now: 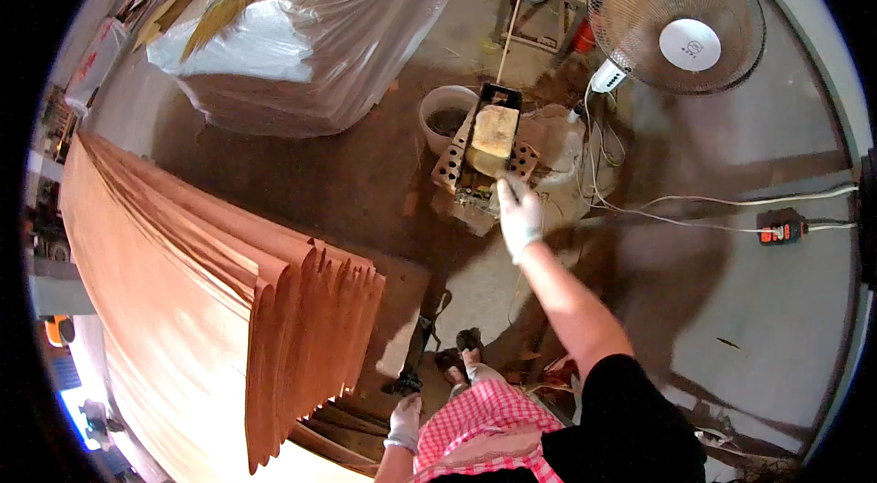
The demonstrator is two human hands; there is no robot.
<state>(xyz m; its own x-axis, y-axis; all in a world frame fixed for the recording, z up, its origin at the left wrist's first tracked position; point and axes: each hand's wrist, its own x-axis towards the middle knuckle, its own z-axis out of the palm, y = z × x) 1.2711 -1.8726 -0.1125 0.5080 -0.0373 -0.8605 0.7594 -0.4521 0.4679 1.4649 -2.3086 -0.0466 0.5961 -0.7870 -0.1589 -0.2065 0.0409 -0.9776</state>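
One right hand is near six o'clock of the yellowish block, the left hand at seven o'clock from the right; neither grip can be told.

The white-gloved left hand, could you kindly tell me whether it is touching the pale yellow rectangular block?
No, the left hand is beside the pink-and-white checked garment, clearly apart from the block.

Uneven light: floor dim left, paler right, broad shadows. Glare on plastic sheeting, far left. Edges bowed, corners black.
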